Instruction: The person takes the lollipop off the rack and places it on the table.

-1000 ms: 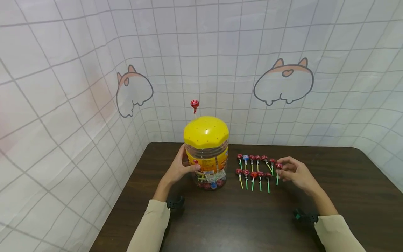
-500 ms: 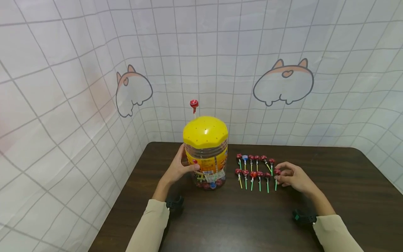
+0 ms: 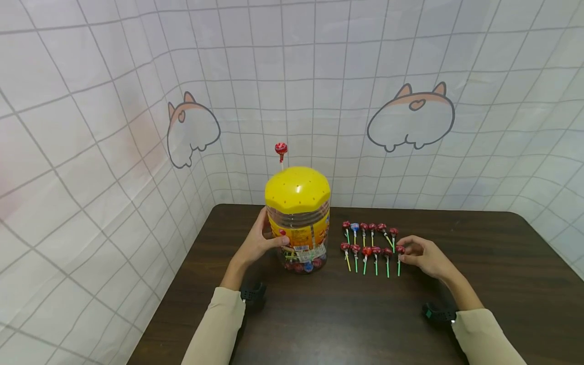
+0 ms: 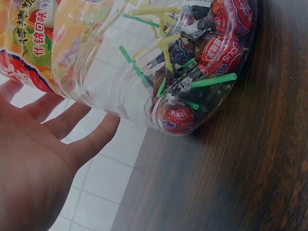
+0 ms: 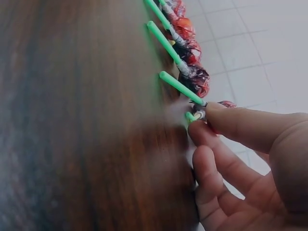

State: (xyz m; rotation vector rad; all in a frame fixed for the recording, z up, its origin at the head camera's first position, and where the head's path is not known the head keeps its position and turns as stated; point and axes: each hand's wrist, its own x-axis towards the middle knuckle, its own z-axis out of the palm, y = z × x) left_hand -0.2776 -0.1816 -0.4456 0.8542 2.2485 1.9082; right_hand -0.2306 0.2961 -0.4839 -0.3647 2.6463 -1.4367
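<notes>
A clear plastic candy jar with a yellow lid stands upright on the table. My left hand holds its left side, thumb across the front and fingers round the back. Through its wall in the left wrist view, wrapped lollipops lie at the bottom. To the right of the jar, my right hand pinches a dark red lollipop with a green stick at the right end of the front row. The thumb and fingertips hide its candy end in the right wrist view.
Two rows of lollipops lie on the dark table: a back row with one blue head, and a front row. A red lollipop sticks up behind the jar's lid. A white grid-patterned curtain hangs behind the table.
My right hand has drawn the pinched lollipop slightly nearer and left, level with the front row. The left hand stays on the jar.
</notes>
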